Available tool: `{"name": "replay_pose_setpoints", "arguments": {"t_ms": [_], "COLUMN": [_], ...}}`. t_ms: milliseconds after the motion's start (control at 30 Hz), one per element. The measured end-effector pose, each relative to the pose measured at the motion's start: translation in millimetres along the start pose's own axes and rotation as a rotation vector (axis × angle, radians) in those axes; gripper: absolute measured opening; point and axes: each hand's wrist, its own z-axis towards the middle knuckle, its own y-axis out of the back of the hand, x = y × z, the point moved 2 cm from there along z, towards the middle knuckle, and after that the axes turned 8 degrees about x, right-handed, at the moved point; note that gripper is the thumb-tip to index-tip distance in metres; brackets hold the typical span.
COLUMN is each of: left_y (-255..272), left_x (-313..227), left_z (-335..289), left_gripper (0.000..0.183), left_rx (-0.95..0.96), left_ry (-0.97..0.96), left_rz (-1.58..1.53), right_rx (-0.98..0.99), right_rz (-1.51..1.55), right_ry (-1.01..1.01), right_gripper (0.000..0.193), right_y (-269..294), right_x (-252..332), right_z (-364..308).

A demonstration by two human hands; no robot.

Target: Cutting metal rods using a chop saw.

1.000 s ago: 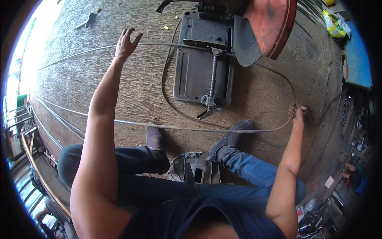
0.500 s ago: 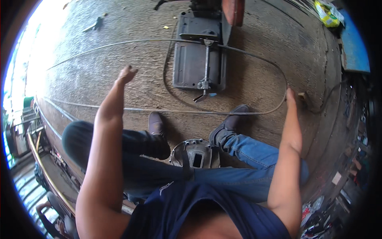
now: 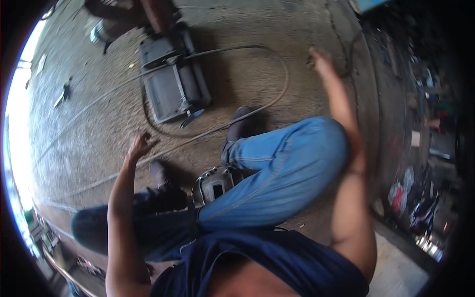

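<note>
My left hand (image 3: 141, 146) hangs above the floor beside the lower run of a long thin rod (image 3: 257, 109), open, with fingers part bent and thumb apart. That rod bends in a wide loop and passes through the clamp (image 3: 173, 60) of a floor-standing chop saw (image 3: 161, 91). My right hand (image 3: 321, 63) reaches out beyond the loop's right end, apart from the rod. Motion smears its fingers, so whether they hold anything cannot be told. A darker cord (image 3: 148, 121) curves round the near side of the saw's base.
A welding mask (image 3: 210, 185) lies on the floor between my legs. At the far left is a small tool (image 3: 64, 91). Clutter and scrap (image 3: 425, 193) line the right side, past a floor edge. A blue panel (image 3: 368, 5) shows at the top right.
The view has swung right and turned, so the saw sits further left. My right hand has left the rod's loop and stretched farther out. My left hand is now nearer the lower rod.
</note>
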Motion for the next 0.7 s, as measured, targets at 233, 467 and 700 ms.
{"name": "replay_pose_setpoints", "arguments": {"t_ms": [233,467,700], "left_y": [-19,-44,-54], "left_x": [-21,-14,-7], "left_z": [-17,-36,-43], "left_gripper": [0.062,0.027,0.013], "left_rx": [0.216,0.065,0.068], "left_ry": [-0.023,-0.117,-0.134], "left_rz": [0.001,0.091,0.085], "right_rx": [-0.223,0.188,0.073], "right_rz": [0.955,1.568,1.395], "right_ry": [-0.586,-0.452,-0.476], "right_gripper": [0.032,0.031,0.039], "right_y": [-158,-173,-146], "right_x": [-177,-183,-149], "right_z": [-57,-43,-50]}}
